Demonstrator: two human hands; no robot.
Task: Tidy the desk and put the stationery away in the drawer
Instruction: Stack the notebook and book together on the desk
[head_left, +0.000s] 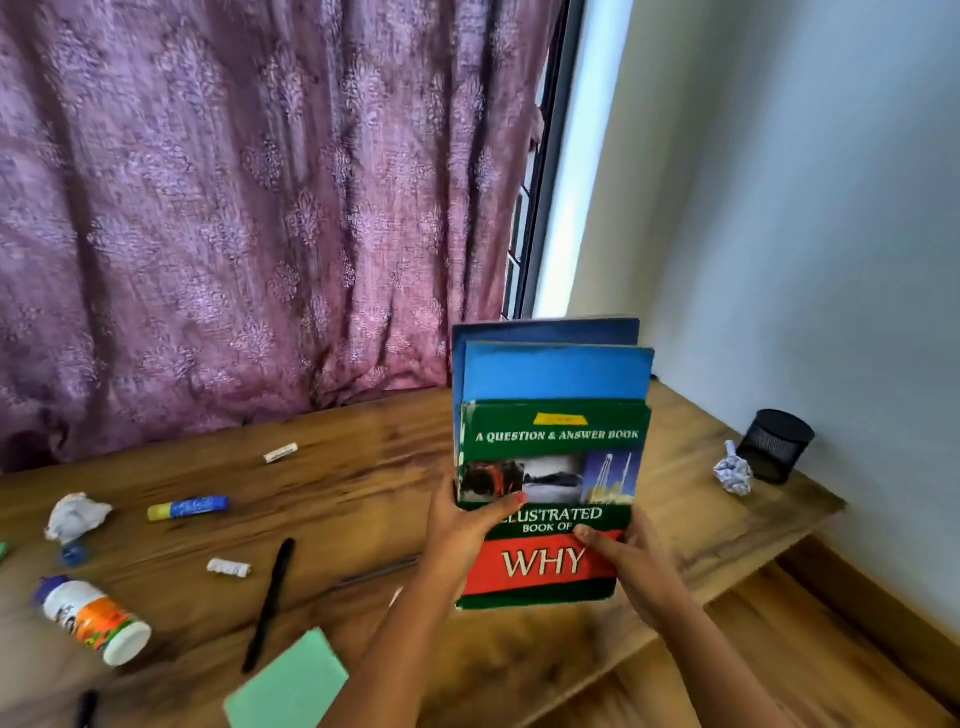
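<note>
- Both hands are holding a stack of three books (550, 467) upright above the desk (363, 467): the left hand (467, 535) is clamped on the left edge with its thumb across the green cover, and the right hand (631, 561) is clamped on the lower right edge.
- The books are sitting in the air, right of the desk's middle, their bottom edges just above the wood.
- The task looks to be at an early stage, since most stationery is lying loose left of the books.
- Left of the books are lying a glue stick (188, 507), a black pen (270, 605), a green pad (288, 686), a bottle (96, 621), an eraser (280, 452) and a crumpled white wad (75, 515).
- Right of the books are sitting a paper ball (733, 473) and, just beside it, a mesh cup (775, 444).
- No drawer is showing, so I cannot tell whether it is open.
- Left to do, as I judge it: setting the books down, binning the paper, stowing the stationery.
</note>
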